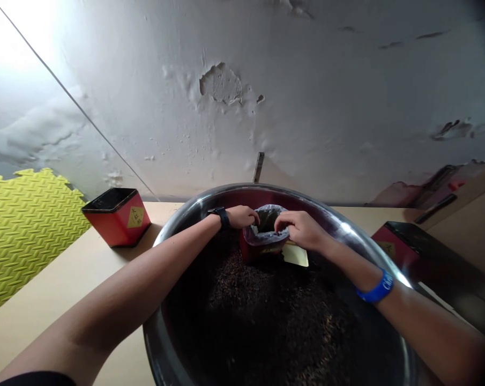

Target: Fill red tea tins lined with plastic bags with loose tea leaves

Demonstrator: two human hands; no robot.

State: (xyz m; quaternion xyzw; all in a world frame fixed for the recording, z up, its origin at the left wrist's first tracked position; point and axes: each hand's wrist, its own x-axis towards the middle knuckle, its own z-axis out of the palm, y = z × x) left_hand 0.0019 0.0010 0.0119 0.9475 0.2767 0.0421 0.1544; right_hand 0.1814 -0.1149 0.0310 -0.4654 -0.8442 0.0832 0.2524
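Inside a wide metal basin (pixel 349 228), dark dried leaves that look like loose tea (pixel 246 287) cover the bottom. A red box (pixel 262 252) stands on them near the far wall, lined with a clear plastic bag (pixel 262 237) folded out over its rim. My left hand (pixel 243 216), with a black wristband, pinches the bag's edge on the left. On the right, my right hand (pixel 304 230) has its fingers curled over the bag's opposite edge, fingertips inside the opening. A pale yellow piece (pixel 296 255), perhaps a lid or scoop, lies beside the box.
Left of the basin, a red box with a dark top (pixel 121 217) stands on the light wooden table (pixel 124 273). Another dark red box (pixel 403 244) is at right. A yellow foam mat (pixel 29 230) leans at far left. Behind rises a peeling wall (pixel 154 107).
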